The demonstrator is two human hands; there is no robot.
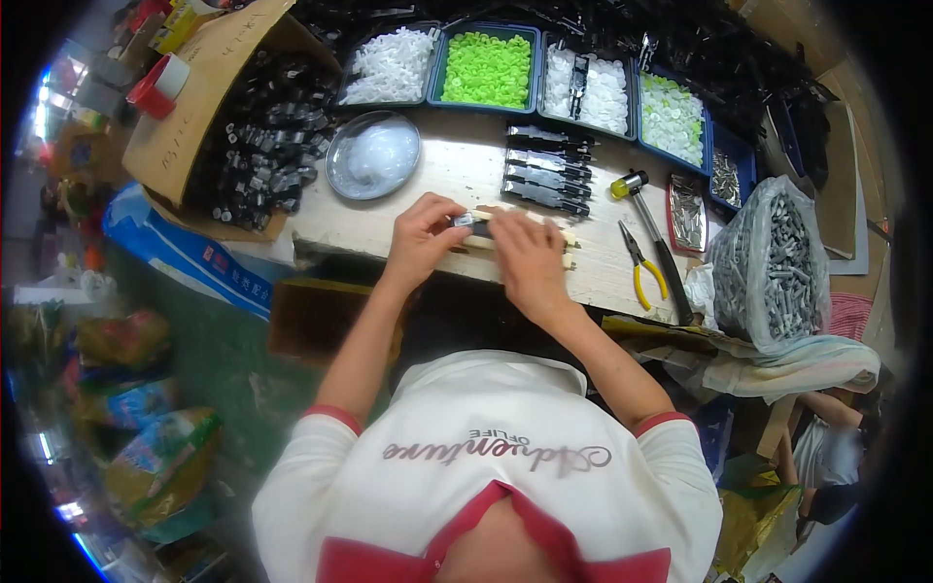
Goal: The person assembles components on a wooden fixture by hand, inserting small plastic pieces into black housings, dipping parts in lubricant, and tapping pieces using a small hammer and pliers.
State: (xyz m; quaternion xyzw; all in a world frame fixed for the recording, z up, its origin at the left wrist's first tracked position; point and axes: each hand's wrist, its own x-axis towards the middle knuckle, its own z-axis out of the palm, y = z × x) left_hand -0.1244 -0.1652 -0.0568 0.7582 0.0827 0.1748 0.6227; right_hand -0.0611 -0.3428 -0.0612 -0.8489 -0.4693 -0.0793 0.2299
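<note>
My left hand (425, 236) pinches a small shiny grey piece (464, 220) between thumb and fingertips at the table's front edge. Beside it my right hand (528, 255) curls over a dark, flat part (480, 230), covering most of it; its fingers are bent down onto it. The grey piece meets the left end of this dark part. Cream-coloured strips (477, 243) run along both sides of the dark part and stick out past my right hand. Several black, long parts with metal faces (547, 173) lie in a row just behind my hands.
A round dish (413, 160) and a carton of black parts (262, 146) stand left. Blue trays hold white pieces (391, 64) and green pieces (488, 70). Right are yellow-handled pliers (640, 267), a hammer (649, 219), a red tray (688, 214) and a bag of metal parts (777, 262).
</note>
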